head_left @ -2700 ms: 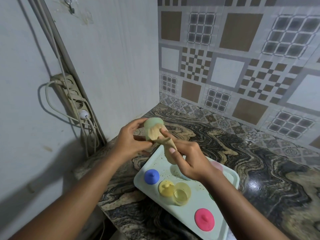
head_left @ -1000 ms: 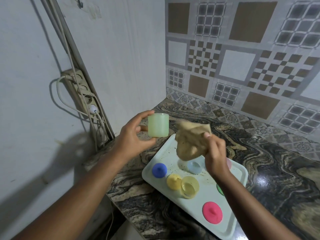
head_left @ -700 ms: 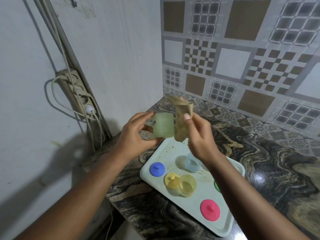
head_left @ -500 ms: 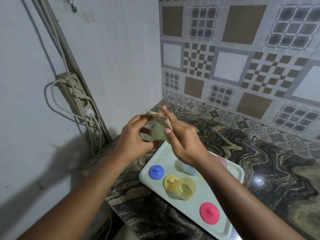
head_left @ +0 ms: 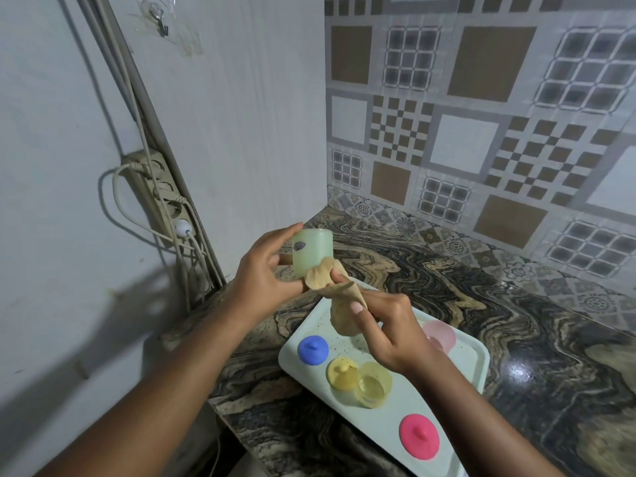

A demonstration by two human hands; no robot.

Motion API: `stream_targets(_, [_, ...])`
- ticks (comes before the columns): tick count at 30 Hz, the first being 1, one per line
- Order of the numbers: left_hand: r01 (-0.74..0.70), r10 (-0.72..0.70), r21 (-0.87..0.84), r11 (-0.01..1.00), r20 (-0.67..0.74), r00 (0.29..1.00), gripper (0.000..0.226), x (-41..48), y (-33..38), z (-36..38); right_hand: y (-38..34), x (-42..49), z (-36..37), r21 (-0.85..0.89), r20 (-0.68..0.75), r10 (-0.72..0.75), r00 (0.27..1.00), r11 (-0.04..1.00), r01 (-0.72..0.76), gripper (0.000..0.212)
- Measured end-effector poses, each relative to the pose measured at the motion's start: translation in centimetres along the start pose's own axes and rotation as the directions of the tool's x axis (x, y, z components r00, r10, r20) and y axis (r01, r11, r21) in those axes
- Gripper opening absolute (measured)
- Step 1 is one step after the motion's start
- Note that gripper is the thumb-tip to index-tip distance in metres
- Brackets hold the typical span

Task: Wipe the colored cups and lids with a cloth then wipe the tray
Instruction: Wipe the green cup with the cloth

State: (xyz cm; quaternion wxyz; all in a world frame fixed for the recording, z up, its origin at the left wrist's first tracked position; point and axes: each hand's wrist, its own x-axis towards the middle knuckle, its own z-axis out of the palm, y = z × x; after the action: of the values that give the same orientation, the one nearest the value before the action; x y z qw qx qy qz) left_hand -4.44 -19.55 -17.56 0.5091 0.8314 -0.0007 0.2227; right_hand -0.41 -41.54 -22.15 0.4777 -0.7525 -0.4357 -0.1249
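At the near end of the pale tray (head_left: 395,413) a pink lid (head_left: 419,436) lies knob up, close to the tray's near edge. The tray sits slantwise on the marbled counter (head_left: 516,321), its left rim close along the counter's front-left edge. Farther in, a yellow lid (head_left: 341,372) touches a yellow cup (head_left: 374,383) with its mouth up, and a blue lid (head_left: 312,350) lies just beyond, apart from both, with specks scattered on the bare tray beside it. A pink cup (head_left: 438,333) stands near the right rim, half hidden behind the right wrist, so which way up it is remains unclear. Above the tray's far end the right hand (head_left: 389,330) pinches a tan cloth (head_left: 339,297), whose bunched top presses against the lower side of the green cup (head_left: 311,251) while the rest hangs down over the tray. The left hand (head_left: 265,273) grips that cup upright in the air, fingers curled round its left side. Right of the tray and behind it the counter runs bare to the patterned tiled wall (head_left: 481,132). On the left, a plain wall (head_left: 241,115) carries a slanted power strip (head_left: 161,197) with cords plugged in.
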Motion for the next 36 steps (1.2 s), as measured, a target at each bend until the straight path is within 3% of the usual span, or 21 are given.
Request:
stream_targets(3, [-0.003,0.003,0.0,1.0,-0.009,1.0,0.084,0.0,0.0,-0.1,0.7,-0.8,0.0,0.083,0.012,0.091,0.996,0.992,-0.092,0.039])
stream_targets(5, [0.002,-0.002,0.021,1.0,-0.005,1.0,0.086,0.0,-0.1,-0.1,1.2,-1.0,-0.3,0.262,-0.052,0.252,0.966,0.937,-0.23,0.047])
stream_targets(9, [0.042,-0.042,0.054,0.998,-0.009,0.999,0.075,-0.3,0.1,-0.2,0.5,0.8,-1.3,0.71,-0.196,0.529,0.826,0.657,-0.252,0.037])
stream_targets(11, [0.086,-0.086,-0.019,0.996,0.031,0.996,0.07,-0.6,0.4,-0.2,0.2,2.0,-1.7,0.788,-0.187,0.58,0.793,0.571,-0.231,0.042])
stream_targets(14, [0.146,-0.13,-0.13,0.981,0.12,0.984,0.08,-0.8,1.0,0.1,-0.6,3.3,-1.8,0.706,-0.21,0.516,0.831,0.667,-0.236,0.041])
stream_targets(17, [0.091,-0.081,-0.059,0.994,0.146,0.986,0.088,-1.0,1.4,0.5,-1.2,4.3,-1.7,0.538,-0.226,0.423,0.877,0.805,-0.25,0.04])
stream_targets(22, [0.072,-0.07,-0.017,0.997,0.097,0.993,0.074,-0.8,1.7,1.1,-1.7,4.8,-0.9,0.179,-0.092,0.252,0.963,0.956,-0.233,0.036])
stream_targets(26, [0.116,-0.116,-0.003,0.993,0.087,0.989,0.075,-0.9,1.4,0.9,-1.8,4.2,-0.7,0.068,-0.068,0.17,0.983,0.984,-0.165,0.038])
stream_targets(36, [0.073,-0.077,-0.084,0.994,-0.036,0.996,0.07,-0.7,0.9,0.6,-1.5,1.8,-0.1,0.037,-0.024,-0.075,0.997,0.996,0.075,0.041])
